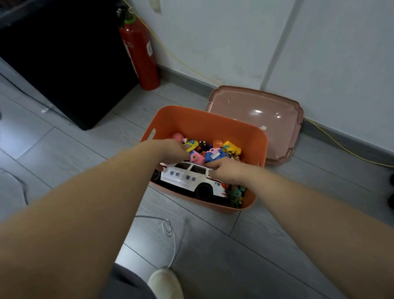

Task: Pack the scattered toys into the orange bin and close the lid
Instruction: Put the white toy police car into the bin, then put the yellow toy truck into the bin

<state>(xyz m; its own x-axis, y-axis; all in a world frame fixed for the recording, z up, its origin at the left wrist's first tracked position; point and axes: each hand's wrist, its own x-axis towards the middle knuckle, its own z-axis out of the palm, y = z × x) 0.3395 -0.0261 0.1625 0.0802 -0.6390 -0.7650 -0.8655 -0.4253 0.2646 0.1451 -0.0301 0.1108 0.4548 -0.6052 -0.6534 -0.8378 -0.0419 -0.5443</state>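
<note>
Head view: left hand (172, 150) and right hand (227, 171) clasp car (188, 179) in bin (190, 120) (seating it flat, probably). Lid (253, 110) lies aside.

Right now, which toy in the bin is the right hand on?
The white police car, the biggest, along the near wall of the orange bin. The right hand grips its roof; the small coloured toys sit behind it.

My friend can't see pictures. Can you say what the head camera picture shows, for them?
A left hand and a right hand reach into an open orange bin on the floor; the right hand's fingers curl on a white toy police car among small colourful toys. The clear pinkish lid sits behind the bin, by the wall.
</note>
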